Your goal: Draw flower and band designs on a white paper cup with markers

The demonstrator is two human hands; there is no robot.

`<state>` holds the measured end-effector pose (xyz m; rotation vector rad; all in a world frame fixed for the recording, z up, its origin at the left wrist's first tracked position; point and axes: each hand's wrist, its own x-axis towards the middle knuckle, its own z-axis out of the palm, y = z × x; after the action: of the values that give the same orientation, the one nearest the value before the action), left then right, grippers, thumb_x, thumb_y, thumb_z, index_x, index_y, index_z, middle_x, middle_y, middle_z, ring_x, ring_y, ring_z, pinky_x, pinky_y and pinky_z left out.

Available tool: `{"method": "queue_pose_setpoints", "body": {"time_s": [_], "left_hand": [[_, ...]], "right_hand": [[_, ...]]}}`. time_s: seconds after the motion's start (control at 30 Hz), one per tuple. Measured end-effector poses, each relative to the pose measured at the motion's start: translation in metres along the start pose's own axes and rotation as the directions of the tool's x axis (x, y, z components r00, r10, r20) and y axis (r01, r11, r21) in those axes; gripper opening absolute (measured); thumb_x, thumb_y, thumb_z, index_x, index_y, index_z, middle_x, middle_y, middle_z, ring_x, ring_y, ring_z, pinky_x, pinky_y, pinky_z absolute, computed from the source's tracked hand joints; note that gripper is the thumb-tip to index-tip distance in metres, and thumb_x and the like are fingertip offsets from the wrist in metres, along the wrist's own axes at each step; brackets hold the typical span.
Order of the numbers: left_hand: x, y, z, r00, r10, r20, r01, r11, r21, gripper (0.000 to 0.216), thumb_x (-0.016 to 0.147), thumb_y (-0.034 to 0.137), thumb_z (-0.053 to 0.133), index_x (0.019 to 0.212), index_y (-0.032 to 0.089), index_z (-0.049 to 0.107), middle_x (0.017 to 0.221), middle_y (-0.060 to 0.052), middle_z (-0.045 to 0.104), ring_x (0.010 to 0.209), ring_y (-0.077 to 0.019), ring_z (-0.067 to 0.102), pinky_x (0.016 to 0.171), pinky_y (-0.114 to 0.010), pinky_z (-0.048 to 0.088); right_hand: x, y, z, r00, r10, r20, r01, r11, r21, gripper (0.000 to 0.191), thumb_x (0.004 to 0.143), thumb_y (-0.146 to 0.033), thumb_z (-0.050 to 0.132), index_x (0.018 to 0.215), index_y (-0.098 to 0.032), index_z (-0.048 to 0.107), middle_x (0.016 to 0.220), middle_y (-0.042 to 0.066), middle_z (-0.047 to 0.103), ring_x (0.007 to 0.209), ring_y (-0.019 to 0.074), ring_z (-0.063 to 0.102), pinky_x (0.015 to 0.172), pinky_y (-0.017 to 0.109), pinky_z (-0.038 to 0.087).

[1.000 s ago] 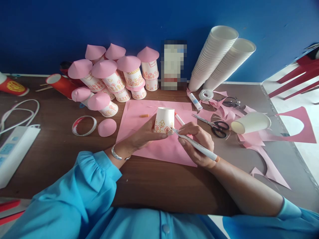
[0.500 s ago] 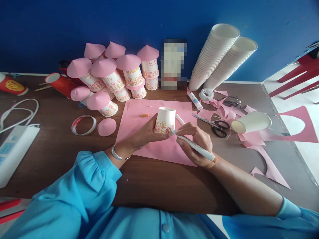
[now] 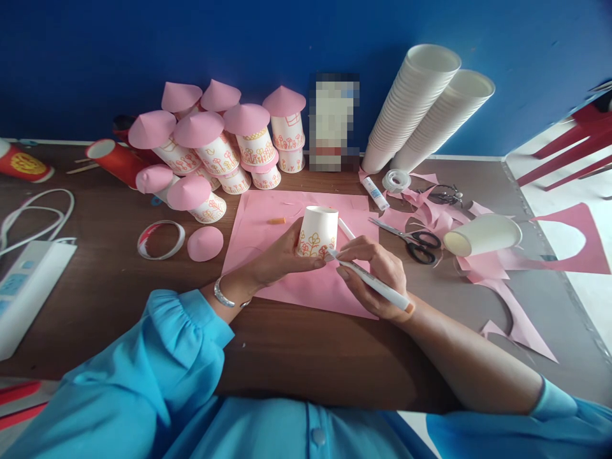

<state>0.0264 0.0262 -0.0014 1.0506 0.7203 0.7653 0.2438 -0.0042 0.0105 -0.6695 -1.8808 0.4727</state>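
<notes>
My left hand (image 3: 284, 255) is closed around a white paper cup (image 3: 319, 224), thumb along its lower edge. Orange and red flowers are drawn round the lower part of the cup. In my right hand (image 3: 377, 277) is a white marker (image 3: 375, 282), its tip at the lower right of the cup's drawing. Beneath both hands lies a pink paper sheet (image 3: 268, 287). On that sheet rest an orange marker cap (image 3: 276, 221) and a second white marker (image 3: 346, 228), partly hidden behind the right hand.
Several cup towers with pink cone roofs (image 3: 246, 120) stand at the back left. Tall stacks of paper cups (image 3: 415, 95) lean at the back right. Scissors (image 3: 415, 239), a glue stick (image 3: 375, 193), tape (image 3: 396, 181) and pink scraps (image 3: 519, 322) lie right; a power strip (image 3: 33, 287) lies left.
The cup has shifted very slightly to the right. The marker's tip stays at the cup's lower right side; the right hand has moved only a little.
</notes>
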Motion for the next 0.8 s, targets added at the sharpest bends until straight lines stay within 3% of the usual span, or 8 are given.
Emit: {"method": "queue_pose_setpoints", "body": {"time_s": [0.4, 0.8], "left_hand": [[-0.0005, 0.0020, 0.0009, 1.000, -0.005, 0.002, 0.005, 1.000, -0.007, 0.078, 0.074, 0.031, 0.096, 0.142, 0.025, 0.058, 0.119, -0.009, 0.071, 0.110, -0.0261, 0.067, 0.094, -0.039, 0.054], [-0.0005, 0.0080, 0.0056, 1.000, -0.015, -0.020, 0.014, 1.000, -0.016, 0.071, 0.072, 0.034, 0.097, 0.133, 0.024, 0.062, 0.108, -0.003, 0.069, 0.100, -0.0205, 0.065, 0.091, -0.036, 0.052]], "right_hand": [[0.0009, -0.0015, 0.0001, 0.999, 0.037, 0.037, -0.036, 0.999, -0.020, 0.012, 0.099, -0.018, 0.067, 0.109, -0.024, 0.066, 0.087, 0.005, 0.075, 0.075, 0.0195, 0.074, 0.066, 0.032, 0.062], [0.0005, -0.0038, 0.0008, 0.995, 0.065, -0.073, -0.068, 0.997, -0.043, 0.012, 0.096, -0.014, 0.066, 0.103, -0.024, 0.067, 0.085, 0.002, 0.073, 0.075, 0.0181, 0.073, 0.067, 0.031, 0.061]]}}
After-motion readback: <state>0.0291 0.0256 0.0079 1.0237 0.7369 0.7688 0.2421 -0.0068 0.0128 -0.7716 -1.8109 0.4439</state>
